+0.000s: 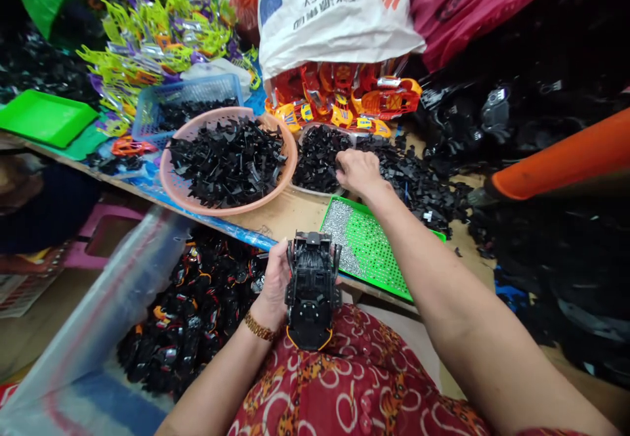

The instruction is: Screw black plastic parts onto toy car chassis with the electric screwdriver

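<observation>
My left hand, with a gold band on its wrist, grips a black toy car from the side, just above my lap. The car's underside seems to face me, and an orange line edges its near end. My right hand is down at a clear shallow container of small black plastic parts; its fingers are bent together, and whatever is between them is hidden. Below my right forearm lies a green perforated tray with many small silver screws on its left side.
A pink round basket and a blue basket hold black parts. Behind are orange car bodies, yellow-green parts and a white sack. An orange tool juts in from the right. A plastic-lined bin holds finished-looking black cars.
</observation>
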### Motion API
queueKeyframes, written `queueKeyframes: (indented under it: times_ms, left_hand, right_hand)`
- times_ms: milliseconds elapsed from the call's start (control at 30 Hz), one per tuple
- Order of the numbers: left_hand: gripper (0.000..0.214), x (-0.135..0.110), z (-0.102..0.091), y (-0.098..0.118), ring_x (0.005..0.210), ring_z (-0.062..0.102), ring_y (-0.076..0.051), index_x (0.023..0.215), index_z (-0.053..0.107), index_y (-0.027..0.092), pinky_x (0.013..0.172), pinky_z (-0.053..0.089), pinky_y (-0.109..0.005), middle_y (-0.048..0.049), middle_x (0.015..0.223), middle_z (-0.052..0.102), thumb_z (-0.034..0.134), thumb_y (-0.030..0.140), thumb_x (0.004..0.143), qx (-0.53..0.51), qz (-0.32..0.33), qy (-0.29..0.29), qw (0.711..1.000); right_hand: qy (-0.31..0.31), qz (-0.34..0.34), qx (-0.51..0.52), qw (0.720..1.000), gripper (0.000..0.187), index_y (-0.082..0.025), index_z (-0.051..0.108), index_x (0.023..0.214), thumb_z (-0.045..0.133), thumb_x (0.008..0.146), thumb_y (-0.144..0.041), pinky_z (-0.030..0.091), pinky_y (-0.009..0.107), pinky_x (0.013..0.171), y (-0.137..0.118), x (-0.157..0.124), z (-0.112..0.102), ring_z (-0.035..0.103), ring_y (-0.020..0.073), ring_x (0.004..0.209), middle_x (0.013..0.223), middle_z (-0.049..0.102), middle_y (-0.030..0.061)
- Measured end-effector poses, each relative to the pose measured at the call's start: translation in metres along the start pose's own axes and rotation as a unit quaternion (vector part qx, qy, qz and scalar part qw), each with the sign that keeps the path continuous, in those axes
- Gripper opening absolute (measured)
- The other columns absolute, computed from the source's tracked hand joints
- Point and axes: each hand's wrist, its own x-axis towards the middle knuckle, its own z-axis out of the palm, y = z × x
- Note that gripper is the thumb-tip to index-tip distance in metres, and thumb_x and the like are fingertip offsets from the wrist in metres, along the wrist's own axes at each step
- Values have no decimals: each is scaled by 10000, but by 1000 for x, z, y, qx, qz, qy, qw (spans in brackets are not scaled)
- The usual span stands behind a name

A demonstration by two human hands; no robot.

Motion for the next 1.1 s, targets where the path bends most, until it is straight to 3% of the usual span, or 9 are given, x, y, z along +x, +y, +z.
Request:
queueKeyframes:
  times_ms: [133, 233, 367, 467, 633, 767, 900, 1000, 1100]
  left_hand:
    - [752, -2, 5, -8, 669, 772, -289, 1053, 800, 86, 615, 595, -346, -174, 816, 825, 706, 773, 761, -23, 8, -25, 999]
    - [657, 0, 9, -13, 700, 785, -305, 1044, 806, 105, 649, 605, -359, -147, 820, 831, 794, 690, 742, -61, 11, -52, 997]
    - [645, 0, 12, -15, 716, 793, -316, 1079, 809, 133, 663, 613, -372, -115, 840, 834, 860, 646, 691, -88, -7, -59, 994]
    - [586, -1, 11, -11, 720, 796, -310, 1059, 815, 126, 668, 618, -367, -117, 843, 833, 839, 615, 735, -84, 3, -42, 996]
    - [527, -5, 18, 2, 901, 801, -347, 1086, 818, 154, 812, 643, -434, -112, 955, 842, 820, 559, 748, -52, 90, -35, 994]
    - [635, -4, 33, 10, 1016, 781, -390, 1206, 789, 153, 866, 640, -484, -155, 1135, 822, 801, 588, 744, -16, 126, -67, 990]
    - [679, 0, 44, 7, 1086, 762, -418, 1266, 766, 138, 927, 619, -511, -175, 1141, 813, 784, 567, 741, 8, 103, -123, 987]
    - [710, 4, 48, 0, 1118, 752, -429, 1303, 748, 127, 972, 602, -514, -172, 1098, 819, 787, 537, 725, 16, 85, -148, 985]
    - [727, 6, 53, -4, 1083, 763, -425, 1298, 746, 117, 957, 609, -509, -178, 1051, 823, 788, 564, 724, 26, 63, -158, 985]
  right_hand:
    - [31, 7, 45, 998, 328, -153, 735, 1107, 496, 884, -135, 437, 454, 899, 0, 1, 1, 625, 360, 1095, 1189, 736, 212]
    - [76, 4, 108, 991, 291, -155, 730, 1053, 518, 856, -122, 446, 444, 912, 3, 2, 3, 630, 342, 1091, 1143, 747, 197]
    - [143, 6, 244, 959, 166, -180, 699, 936, 563, 847, -144, 510, 405, 858, 5, 4, 3, 664, 256, 909, 931, 750, 111]
    - [160, -5, 374, 914, 84, -194, 660, 879, 603, 884, -255, 555, 336, 697, 2, -9, 2, 649, 177, 705, 772, 703, 41]
    - [134, -51, 541, 829, 316, -200, 685, 891, 723, 869, -513, 589, 295, 628, -4, -67, -8, 677, 139, 645, 728, 702, 6]
    - [48, -53, 720, 690, 337, -195, 713, 841, 901, 761, -463, 578, 274, 669, -4, -111, -14, 680, 121, 661, 742, 723, -4]
    - [-20, -38, 792, 609, 326, -184, 711, 799, 927, 747, -423, 547, 250, 678, -4, -136, -7, 664, 110, 686, 732, 718, -7]
    - [-17, -25, 818, 574, 344, -192, 703, 786, 926, 743, -450, 503, 232, 607, -3, -149, 1, 631, 106, 660, 735, 703, -12]
    - [29, -18, 806, 590, 317, -204, 707, 807, 911, 770, -444, 499, 244, 617, 2, -160, 6, 642, 116, 680, 760, 700, -9]
